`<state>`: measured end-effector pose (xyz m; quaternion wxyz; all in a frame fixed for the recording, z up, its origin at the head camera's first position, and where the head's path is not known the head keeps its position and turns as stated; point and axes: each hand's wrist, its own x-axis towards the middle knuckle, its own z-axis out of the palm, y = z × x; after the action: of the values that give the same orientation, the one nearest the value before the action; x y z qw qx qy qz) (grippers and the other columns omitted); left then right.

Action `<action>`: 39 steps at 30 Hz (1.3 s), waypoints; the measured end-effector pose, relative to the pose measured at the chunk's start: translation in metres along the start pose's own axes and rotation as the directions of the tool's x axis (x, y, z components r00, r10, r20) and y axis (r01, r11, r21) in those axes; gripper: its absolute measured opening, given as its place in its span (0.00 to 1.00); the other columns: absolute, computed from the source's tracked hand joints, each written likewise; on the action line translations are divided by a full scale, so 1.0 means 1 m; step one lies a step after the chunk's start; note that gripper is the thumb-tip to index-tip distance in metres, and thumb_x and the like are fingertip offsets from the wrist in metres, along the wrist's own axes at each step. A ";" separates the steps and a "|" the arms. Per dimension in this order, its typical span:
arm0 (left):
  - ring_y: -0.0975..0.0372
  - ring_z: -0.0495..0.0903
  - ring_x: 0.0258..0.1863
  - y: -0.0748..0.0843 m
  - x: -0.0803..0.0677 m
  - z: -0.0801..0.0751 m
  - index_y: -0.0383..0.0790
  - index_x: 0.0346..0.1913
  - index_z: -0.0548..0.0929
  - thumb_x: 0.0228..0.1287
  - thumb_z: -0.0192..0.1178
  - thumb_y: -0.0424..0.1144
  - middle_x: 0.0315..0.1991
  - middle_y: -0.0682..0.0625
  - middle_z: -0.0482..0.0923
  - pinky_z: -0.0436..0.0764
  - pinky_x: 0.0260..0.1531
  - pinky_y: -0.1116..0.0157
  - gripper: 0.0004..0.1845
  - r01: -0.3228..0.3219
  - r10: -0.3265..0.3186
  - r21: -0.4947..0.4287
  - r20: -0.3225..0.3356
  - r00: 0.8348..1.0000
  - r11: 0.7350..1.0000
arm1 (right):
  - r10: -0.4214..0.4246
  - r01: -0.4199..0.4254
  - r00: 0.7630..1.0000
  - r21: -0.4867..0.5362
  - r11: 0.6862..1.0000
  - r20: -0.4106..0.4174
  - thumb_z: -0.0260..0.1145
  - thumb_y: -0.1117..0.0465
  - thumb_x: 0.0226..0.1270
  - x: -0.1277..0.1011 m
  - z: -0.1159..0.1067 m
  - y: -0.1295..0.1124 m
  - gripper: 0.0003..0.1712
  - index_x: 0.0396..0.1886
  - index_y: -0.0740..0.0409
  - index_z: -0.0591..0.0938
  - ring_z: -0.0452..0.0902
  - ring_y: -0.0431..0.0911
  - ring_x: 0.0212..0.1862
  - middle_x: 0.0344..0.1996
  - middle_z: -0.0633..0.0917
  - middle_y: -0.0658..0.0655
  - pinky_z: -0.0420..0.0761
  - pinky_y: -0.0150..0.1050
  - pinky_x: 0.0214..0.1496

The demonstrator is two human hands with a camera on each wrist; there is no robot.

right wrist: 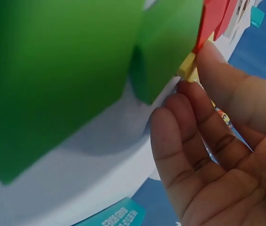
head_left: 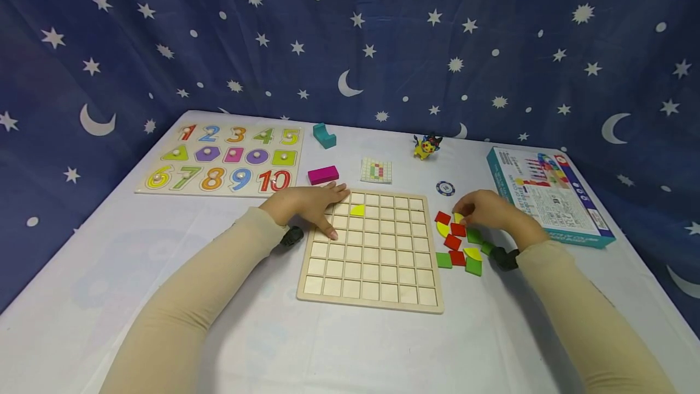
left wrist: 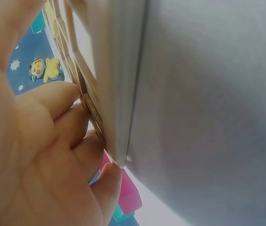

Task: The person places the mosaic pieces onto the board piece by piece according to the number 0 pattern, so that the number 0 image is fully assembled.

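A wooden grid board (head_left: 372, 272) lies in the middle of the white table. One yellow quarter-circle tile (head_left: 358, 210) sits in a cell near its top left. My left hand (head_left: 327, 208) rests flat on the board's top left corner, fingers straight; the left wrist view shows those fingers (left wrist: 62, 122) against the board's edge (left wrist: 112, 75). Right of the board lies a loose pile of red, yellow and green tiles (head_left: 458, 248). My right hand (head_left: 471, 214) is over the pile's far end, thumb and fingertips (right wrist: 185, 94) pinching a yellow tile (right wrist: 188, 68) beside big green tiles (right wrist: 67, 70).
A number peg puzzle (head_left: 224, 160) lies at the back left. A magenta block (head_left: 323, 174), teal block (head_left: 324, 135), small pattern card (head_left: 376, 170), yellow toy figure (head_left: 426, 146) and a blue chip (head_left: 445, 188) sit behind the board. A teal box (head_left: 547, 193) lies at the right.
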<state>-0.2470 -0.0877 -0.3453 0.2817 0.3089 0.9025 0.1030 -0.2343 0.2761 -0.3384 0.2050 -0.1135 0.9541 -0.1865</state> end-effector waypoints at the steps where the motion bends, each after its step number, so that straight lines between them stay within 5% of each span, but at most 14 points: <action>1: 0.54 0.30 0.73 0.000 0.000 0.000 0.44 0.73 0.43 0.47 0.68 0.56 0.74 0.47 0.34 0.40 0.70 0.53 0.57 0.001 -0.001 0.000 0.001 1.000 1.000 | -0.001 0.001 1.000 0.005 1.000 -0.003 0.66 0.67 0.56 0.001 0.000 0.000 0.15 0.44 0.62 0.82 0.71 0.51 0.40 0.38 0.82 0.59 0.76 0.47 0.50; 11: 0.54 0.30 0.73 0.000 -0.001 0.000 0.43 0.73 0.43 0.48 0.68 0.56 0.74 0.47 0.34 0.40 0.71 0.53 0.57 0.001 -0.001 -0.011 0.004 1.000 1.000 | -0.037 0.038 0.999 0.021 0.999 -0.035 0.65 0.69 0.56 0.001 -0.003 -0.005 0.07 0.36 0.62 0.81 0.69 0.49 0.36 0.30 0.77 0.56 0.73 0.36 0.38; 21: 0.54 0.31 0.73 -0.001 -0.002 0.000 0.43 0.73 0.43 0.47 0.68 0.56 0.74 0.47 0.34 0.40 0.71 0.53 0.57 -0.003 0.003 -0.017 0.006 1.000 1.000 | -0.029 0.036 0.997 0.111 0.993 -0.067 0.62 0.66 0.60 0.009 -0.008 -0.015 0.09 0.41 0.65 0.81 0.72 0.46 0.32 0.30 0.78 0.56 0.75 0.34 0.35; 39: 0.54 0.30 0.73 0.000 -0.002 -0.001 0.43 0.73 0.43 0.48 0.67 0.56 0.74 0.48 0.34 0.41 0.71 0.53 0.57 -0.002 0.002 -0.008 0.005 1.000 1.000 | -0.120 0.118 0.993 0.238 0.964 -0.007 0.61 0.67 0.60 0.044 0.014 -0.079 0.09 0.39 0.65 0.81 0.80 0.45 0.28 0.28 0.84 0.57 0.80 0.38 0.34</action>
<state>-0.2459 -0.0892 -0.3439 0.2851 0.3087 0.9012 0.1063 -0.2567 0.1875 -0.3335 0.2091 -0.1459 0.9156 -0.3110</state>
